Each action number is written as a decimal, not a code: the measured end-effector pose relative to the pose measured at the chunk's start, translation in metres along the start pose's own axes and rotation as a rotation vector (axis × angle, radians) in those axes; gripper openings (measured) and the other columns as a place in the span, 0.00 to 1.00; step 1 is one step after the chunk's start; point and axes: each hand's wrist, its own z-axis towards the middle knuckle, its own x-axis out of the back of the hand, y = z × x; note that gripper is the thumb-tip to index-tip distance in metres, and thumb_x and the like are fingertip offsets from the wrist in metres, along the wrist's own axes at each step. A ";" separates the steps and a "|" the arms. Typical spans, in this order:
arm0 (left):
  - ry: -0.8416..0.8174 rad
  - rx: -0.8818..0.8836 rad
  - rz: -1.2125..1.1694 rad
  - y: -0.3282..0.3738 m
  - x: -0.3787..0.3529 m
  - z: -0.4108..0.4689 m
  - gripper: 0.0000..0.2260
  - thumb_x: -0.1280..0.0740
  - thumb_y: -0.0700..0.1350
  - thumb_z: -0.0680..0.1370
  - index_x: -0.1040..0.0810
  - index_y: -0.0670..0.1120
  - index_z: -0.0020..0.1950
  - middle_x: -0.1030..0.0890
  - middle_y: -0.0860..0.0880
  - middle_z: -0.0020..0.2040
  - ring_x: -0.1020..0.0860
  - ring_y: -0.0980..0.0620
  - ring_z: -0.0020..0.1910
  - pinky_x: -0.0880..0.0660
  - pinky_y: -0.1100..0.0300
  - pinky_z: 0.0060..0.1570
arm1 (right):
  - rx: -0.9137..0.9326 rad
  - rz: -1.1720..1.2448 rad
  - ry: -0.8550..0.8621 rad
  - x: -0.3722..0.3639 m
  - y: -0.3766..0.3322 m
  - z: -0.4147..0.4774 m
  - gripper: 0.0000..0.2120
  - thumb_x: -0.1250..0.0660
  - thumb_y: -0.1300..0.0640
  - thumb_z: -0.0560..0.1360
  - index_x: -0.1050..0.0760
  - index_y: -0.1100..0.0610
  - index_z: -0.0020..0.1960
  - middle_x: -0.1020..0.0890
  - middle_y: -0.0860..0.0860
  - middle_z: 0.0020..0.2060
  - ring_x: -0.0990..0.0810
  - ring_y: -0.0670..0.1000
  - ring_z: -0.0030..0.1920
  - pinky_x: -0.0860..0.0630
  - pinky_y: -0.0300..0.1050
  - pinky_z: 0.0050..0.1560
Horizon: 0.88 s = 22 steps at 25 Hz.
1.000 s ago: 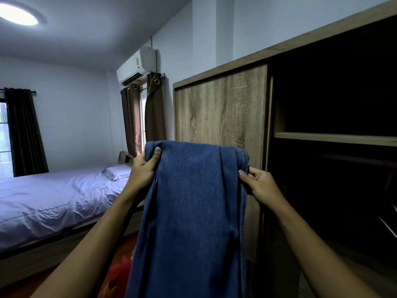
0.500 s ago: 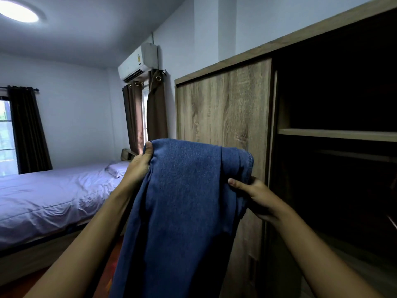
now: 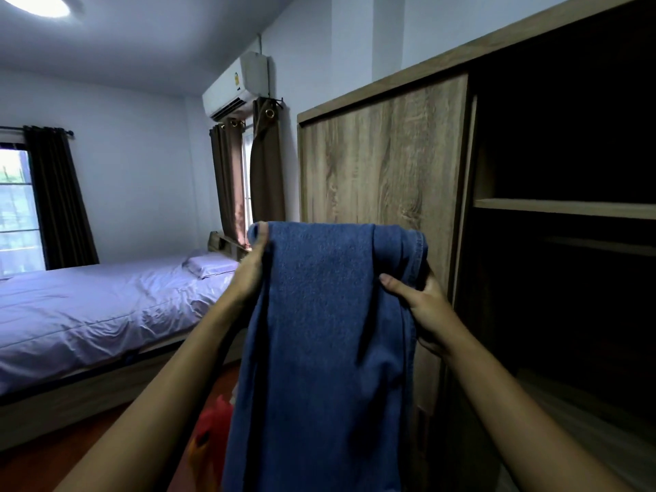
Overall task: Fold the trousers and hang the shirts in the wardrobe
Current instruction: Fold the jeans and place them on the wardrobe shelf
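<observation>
Right hand has slid lower, pinching trousers; left hand gripping top fold. Trousers hanging lengthwise downward, hems seemingly below view.

Bed with pale lilac sheets across the left of the frame, pillow at its head near centre. Dark curtain beside a bright window at far left. Brown curtains at upper centre, white air conditioner mounted just above. Round ceiling light at top left. Something red and orange low down on the reddish floor, partly hidden.
</observation>
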 end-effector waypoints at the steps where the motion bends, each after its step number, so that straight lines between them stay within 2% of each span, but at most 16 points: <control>1: -0.144 0.061 0.006 -0.010 0.003 -0.004 0.17 0.36 0.58 0.78 0.20 0.45 0.55 0.16 0.45 0.55 0.18 0.48 0.56 0.24 0.55 0.60 | 0.022 0.007 0.024 0.001 -0.001 0.003 0.29 0.21 0.55 0.64 0.25 0.51 0.62 0.15 0.53 0.55 0.15 0.53 0.54 0.20 0.51 0.54; 3: -0.409 0.089 0.114 -0.029 0.011 -0.014 0.18 0.28 0.47 0.74 0.21 0.43 0.61 0.16 0.44 0.58 0.17 0.46 0.57 0.20 0.55 0.54 | 0.031 0.040 0.100 0.008 -0.003 0.011 0.26 0.22 0.58 0.67 0.26 0.52 0.63 0.16 0.55 0.56 0.15 0.55 0.54 0.19 0.53 0.54; 4: -0.487 0.077 0.138 -0.037 0.015 -0.018 0.20 0.25 0.41 0.72 0.22 0.42 0.63 0.16 0.44 0.58 0.17 0.46 0.57 0.19 0.56 0.51 | -0.003 0.061 0.142 0.011 -0.004 0.015 0.26 0.22 0.58 0.68 0.27 0.53 0.63 0.17 0.56 0.56 0.15 0.56 0.54 0.19 0.54 0.54; 6: -0.492 -0.001 0.174 -0.045 0.018 -0.019 0.21 0.24 0.31 0.68 0.21 0.42 0.59 0.14 0.47 0.53 0.15 0.49 0.53 0.19 0.59 0.46 | -0.095 0.095 0.210 0.022 -0.009 0.026 0.29 0.22 0.58 0.69 0.30 0.56 0.66 0.18 0.59 0.57 0.16 0.59 0.53 0.18 0.57 0.52; 8: -0.411 -0.141 0.294 -0.043 0.019 -0.014 0.22 0.22 0.27 0.63 0.19 0.45 0.52 0.13 0.53 0.47 0.16 0.59 0.46 0.20 0.62 0.44 | -0.207 0.136 0.219 0.030 -0.014 0.032 0.33 0.21 0.55 0.67 0.31 0.60 0.68 0.18 0.62 0.57 0.16 0.62 0.52 0.18 0.59 0.47; 9: -0.396 -0.199 0.344 -0.043 0.020 -0.012 0.22 0.23 0.27 0.61 0.19 0.46 0.48 0.13 0.57 0.43 0.17 0.62 0.43 0.21 0.64 0.43 | -0.249 0.144 0.208 0.032 -0.017 0.034 0.31 0.22 0.56 0.68 0.29 0.62 0.67 0.18 0.64 0.56 0.15 0.62 0.51 0.17 0.58 0.44; 11: -0.386 -0.314 0.416 -0.045 0.022 -0.007 0.17 0.29 0.31 0.59 0.20 0.48 0.43 0.15 0.59 0.37 0.20 0.65 0.37 0.22 0.65 0.39 | -0.293 0.110 0.214 0.032 -0.024 0.032 0.20 0.28 0.59 0.74 0.25 0.65 0.62 0.17 0.65 0.52 0.15 0.60 0.45 0.16 0.53 0.39; 13: -0.331 -0.447 0.472 -0.043 0.023 -0.005 0.13 0.31 0.36 0.59 0.21 0.48 0.40 0.17 0.54 0.36 0.23 0.63 0.37 0.24 0.61 0.37 | -0.342 0.105 0.184 0.031 -0.028 0.028 0.15 0.32 0.62 0.76 0.23 0.68 0.60 0.17 0.65 0.50 0.14 0.57 0.40 0.17 0.49 0.35; 14: -0.284 -0.536 0.485 -0.041 0.024 -0.004 0.11 0.30 0.40 0.60 0.21 0.48 0.41 0.17 0.51 0.40 0.23 0.60 0.40 0.25 0.60 0.39 | -0.363 0.095 0.169 0.031 -0.031 0.024 0.15 0.33 0.63 0.76 0.23 0.69 0.60 0.17 0.64 0.49 0.14 0.57 0.38 0.17 0.48 0.33; 16: -0.174 -0.729 0.538 -0.031 0.026 0.001 0.11 0.28 0.43 0.63 0.20 0.45 0.44 0.21 0.41 0.55 0.23 0.52 0.54 0.26 0.58 0.53 | -0.399 0.095 0.107 0.030 -0.039 0.017 0.11 0.38 0.64 0.78 0.22 0.71 0.55 0.16 0.62 0.44 0.15 0.55 0.35 0.19 0.43 0.30; 18: -0.128 -0.893 0.661 -0.019 0.028 0.004 0.09 0.25 0.41 0.63 0.18 0.49 0.40 0.32 0.43 0.72 0.32 0.43 0.70 0.34 0.51 0.67 | -0.425 0.114 0.017 0.030 -0.045 0.007 0.12 0.43 0.64 0.80 0.22 0.67 0.46 0.16 0.59 0.35 0.16 0.53 0.31 0.21 0.41 0.28; 19: -0.162 -0.941 0.680 -0.012 0.028 0.002 0.10 0.25 0.40 0.63 0.19 0.54 0.38 0.35 0.47 0.76 0.37 0.40 0.74 0.38 0.48 0.71 | -0.417 0.136 -0.038 0.029 -0.050 0.002 0.14 0.43 0.63 0.81 0.22 0.66 0.44 0.16 0.58 0.34 0.15 0.52 0.32 0.20 0.41 0.29; 20: -0.249 -0.951 0.625 -0.006 0.028 0.000 0.10 0.26 0.41 0.64 0.20 0.56 0.37 0.34 0.50 0.76 0.39 0.42 0.77 0.40 0.48 0.72 | -0.393 0.165 -0.081 0.028 -0.054 0.000 0.16 0.43 0.59 0.81 0.20 0.65 0.44 0.15 0.58 0.35 0.14 0.53 0.35 0.19 0.43 0.33; 21: -0.339 -0.907 0.538 0.002 0.026 -0.005 0.09 0.27 0.42 0.65 0.20 0.56 0.37 0.28 0.53 0.72 0.35 0.48 0.76 0.38 0.51 0.71 | -0.367 0.196 -0.111 0.025 -0.060 -0.004 0.17 0.41 0.55 0.81 0.17 0.64 0.45 0.14 0.58 0.39 0.14 0.54 0.40 0.18 0.45 0.40; 22: -0.410 -0.834 0.465 0.009 0.021 -0.011 0.07 0.28 0.44 0.65 0.20 0.55 0.38 0.21 0.59 0.62 0.27 0.56 0.68 0.32 0.59 0.66 | -0.330 0.221 -0.119 0.024 -0.062 -0.004 0.18 0.39 0.50 0.80 0.16 0.62 0.48 0.14 0.58 0.43 0.14 0.55 0.45 0.19 0.48 0.46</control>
